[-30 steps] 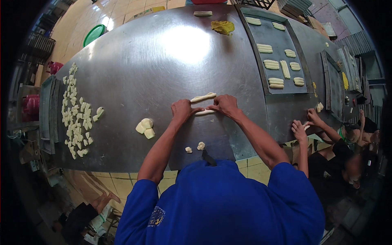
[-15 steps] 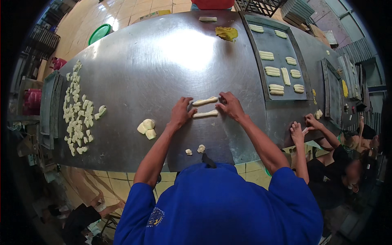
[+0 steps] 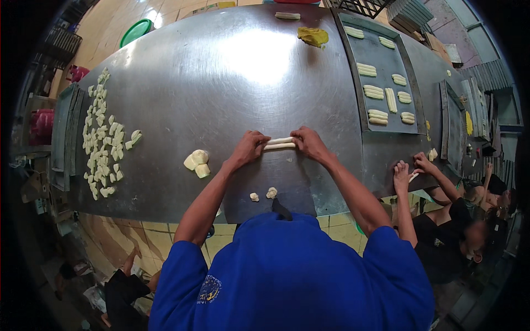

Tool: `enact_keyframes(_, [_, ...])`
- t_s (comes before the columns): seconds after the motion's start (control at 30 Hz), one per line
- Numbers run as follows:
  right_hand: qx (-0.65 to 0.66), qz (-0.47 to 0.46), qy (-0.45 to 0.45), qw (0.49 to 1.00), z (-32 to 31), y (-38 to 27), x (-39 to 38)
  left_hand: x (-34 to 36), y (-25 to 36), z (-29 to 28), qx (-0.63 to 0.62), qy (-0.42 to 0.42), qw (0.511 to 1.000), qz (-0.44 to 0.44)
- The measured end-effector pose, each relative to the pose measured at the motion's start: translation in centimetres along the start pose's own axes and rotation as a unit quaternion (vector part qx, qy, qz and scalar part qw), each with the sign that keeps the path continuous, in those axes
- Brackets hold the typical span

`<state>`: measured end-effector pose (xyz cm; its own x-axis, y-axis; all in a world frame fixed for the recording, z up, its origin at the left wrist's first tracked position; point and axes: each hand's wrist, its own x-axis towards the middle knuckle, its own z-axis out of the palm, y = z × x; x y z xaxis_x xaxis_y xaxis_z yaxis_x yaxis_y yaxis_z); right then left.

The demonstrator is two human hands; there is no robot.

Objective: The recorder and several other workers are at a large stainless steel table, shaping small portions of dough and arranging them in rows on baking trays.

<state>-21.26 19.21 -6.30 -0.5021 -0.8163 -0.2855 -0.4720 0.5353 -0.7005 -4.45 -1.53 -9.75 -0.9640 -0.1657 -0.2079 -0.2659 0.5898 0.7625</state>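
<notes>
Two pale dough ropes (image 3: pixel 280 144) lie side by side on the metal table, in front of me. My left hand (image 3: pixel 250 148) has its fingers closed on their left ends. At the right ends my right hand (image 3: pixel 309 144) pinches the same dough ropes, and its fingers hide the tips. Left of my left forearm rests a cluster of dough pieces (image 3: pixel 197 161). Two small dough scraps, one (image 3: pixel 254 197) left of the other (image 3: pixel 271 192), sit close to the table's near edge.
Many cut dough pieces (image 3: pixel 102 140) spread along the left side. A metal tray (image 3: pixel 381 128) with grouped dough ropes stands at the far right; a yellow mound (image 3: pixel 313 36) lies left of it. At right, another person's hands (image 3: pixel 411 170) work a strip of dough.
The two dough ropes, apart before, now lie against each other. My hands have closed in on their ends. The whole view has shifted slightly.
</notes>
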Motion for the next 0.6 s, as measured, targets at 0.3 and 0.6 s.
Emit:
enact_keyframes(0.3, [-0.179, -0.15, 0.072, 0.97, 3.5, 0.8, -4.3, -3.4, -0.2, 3.1, 0.202, 0.187, 0.946, 0.171])
enact_keyframes(0.6, [-0.057, -0.058, 0.117, 0.99, 3.6, -4.3, -2.9, -6.0, 2.1, 1.4, 0.003, 0.251, 0.968, 0.017])
